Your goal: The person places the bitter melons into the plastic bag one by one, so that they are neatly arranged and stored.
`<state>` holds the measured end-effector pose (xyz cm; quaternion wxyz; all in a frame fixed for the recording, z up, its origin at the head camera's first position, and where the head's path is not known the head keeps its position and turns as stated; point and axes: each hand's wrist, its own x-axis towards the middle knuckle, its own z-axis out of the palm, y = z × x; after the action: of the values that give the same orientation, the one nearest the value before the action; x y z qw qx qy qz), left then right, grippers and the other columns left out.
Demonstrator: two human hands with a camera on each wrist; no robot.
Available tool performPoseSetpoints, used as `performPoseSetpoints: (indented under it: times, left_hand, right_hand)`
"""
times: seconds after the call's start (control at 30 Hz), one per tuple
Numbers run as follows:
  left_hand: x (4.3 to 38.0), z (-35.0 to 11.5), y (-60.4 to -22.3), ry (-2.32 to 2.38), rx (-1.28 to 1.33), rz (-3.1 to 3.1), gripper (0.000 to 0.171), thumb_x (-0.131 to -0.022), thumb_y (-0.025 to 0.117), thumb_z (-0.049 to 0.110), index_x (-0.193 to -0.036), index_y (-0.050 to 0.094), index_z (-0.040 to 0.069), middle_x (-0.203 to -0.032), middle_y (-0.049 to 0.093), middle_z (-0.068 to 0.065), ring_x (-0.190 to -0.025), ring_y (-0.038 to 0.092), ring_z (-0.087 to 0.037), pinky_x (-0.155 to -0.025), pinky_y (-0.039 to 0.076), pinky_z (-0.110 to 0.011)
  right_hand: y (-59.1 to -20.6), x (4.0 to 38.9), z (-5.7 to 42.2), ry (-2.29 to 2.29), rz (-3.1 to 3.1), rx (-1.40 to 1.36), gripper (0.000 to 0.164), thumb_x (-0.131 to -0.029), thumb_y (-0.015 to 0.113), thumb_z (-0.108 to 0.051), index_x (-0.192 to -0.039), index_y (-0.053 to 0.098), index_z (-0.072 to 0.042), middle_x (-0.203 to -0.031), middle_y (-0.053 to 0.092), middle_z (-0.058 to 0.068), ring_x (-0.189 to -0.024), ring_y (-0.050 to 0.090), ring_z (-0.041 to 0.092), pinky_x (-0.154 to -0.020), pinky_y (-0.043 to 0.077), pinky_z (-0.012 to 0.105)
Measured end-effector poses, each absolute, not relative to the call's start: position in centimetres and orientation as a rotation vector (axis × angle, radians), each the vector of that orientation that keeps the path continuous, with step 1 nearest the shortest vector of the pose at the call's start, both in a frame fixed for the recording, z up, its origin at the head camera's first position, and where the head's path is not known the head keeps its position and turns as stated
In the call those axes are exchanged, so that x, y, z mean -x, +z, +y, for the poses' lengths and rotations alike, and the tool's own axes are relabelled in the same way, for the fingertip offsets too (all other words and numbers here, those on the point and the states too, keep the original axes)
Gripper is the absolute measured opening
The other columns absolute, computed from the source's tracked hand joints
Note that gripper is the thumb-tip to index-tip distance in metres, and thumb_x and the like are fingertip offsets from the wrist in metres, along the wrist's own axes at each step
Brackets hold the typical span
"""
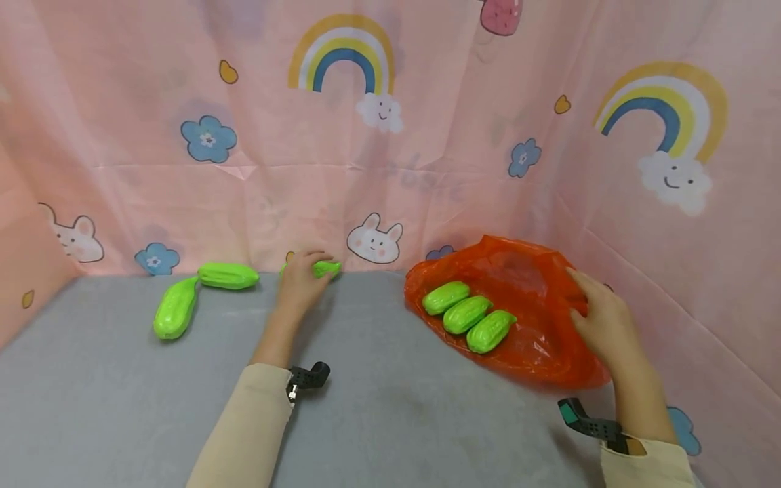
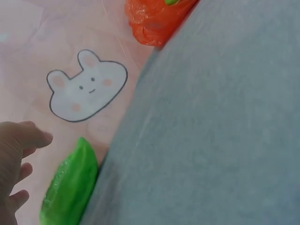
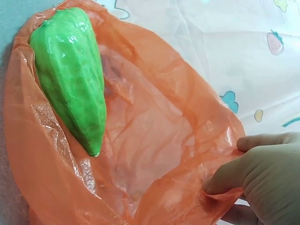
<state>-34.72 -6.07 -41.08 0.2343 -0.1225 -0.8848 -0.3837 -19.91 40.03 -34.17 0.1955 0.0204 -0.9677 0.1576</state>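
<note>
My left hand (image 1: 301, 283) reaches over a bright green, ribbed gourd (image 1: 326, 268) lying by the back wall. In the left wrist view the fingers (image 2: 35, 136) are spread and a gap separates them from that gourd (image 2: 70, 187). On the right, my right hand (image 1: 604, 318) pinches the edge of a red plastic bag (image 1: 537, 342) between thumb and fingers, and the bag's mouth gapes. Three similar gourds (image 1: 466, 314) lie side by side in the bag's mouth; only one gourd (image 3: 72, 79) shows in the right wrist view.
Two more green gourds, one upright-lying (image 1: 175, 308) and one sideways (image 1: 228, 276), meet end to end at the back left of the grey tabletop (image 1: 390, 407). A pink cloth wall (image 1: 427, 122) with cartoon prints borders the table at the back and sides.
</note>
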Motion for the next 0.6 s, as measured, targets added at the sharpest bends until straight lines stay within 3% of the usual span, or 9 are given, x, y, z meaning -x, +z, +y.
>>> performPoseSetpoints:
  times: [0.23, 0.6]
  left_hand:
    - [35.5, -7.1, -42.9, -1.075, 0.335, -2.346, 0.038, -0.077, 0.072, -0.008, -0.115, 0.074, -0.001, -0.131, 0.064, -0.024, -0.126, 0.055, -0.044, -0.111, 0.040, -0.053]
    - [35.8, -7.8, -44.1, -0.976, 0.260, -2.433, 0.045, -0.077, 0.072, -0.009, -0.121, 0.072, 0.002, -0.133, 0.063, -0.023, -0.126, 0.055, -0.045, -0.108, 0.041, -0.055]
  right_hand:
    - [-34.2, 19.7, 40.1, 0.452, -2.700, -0.059, 0.072, -0.087, 0.062, 0.010, -0.154, 0.037, 0.000, -0.146, 0.046, 0.036, -0.119, 0.051, 0.056, -0.093, 0.045, 0.072]
    - [-34.1, 19.7, 40.3, 0.470, -2.694, -0.054, 0.070, -0.088, 0.059, 0.010, -0.154, 0.037, 0.000, -0.147, 0.046, 0.035, -0.116, 0.054, 0.054, -0.094, 0.046, 0.070]
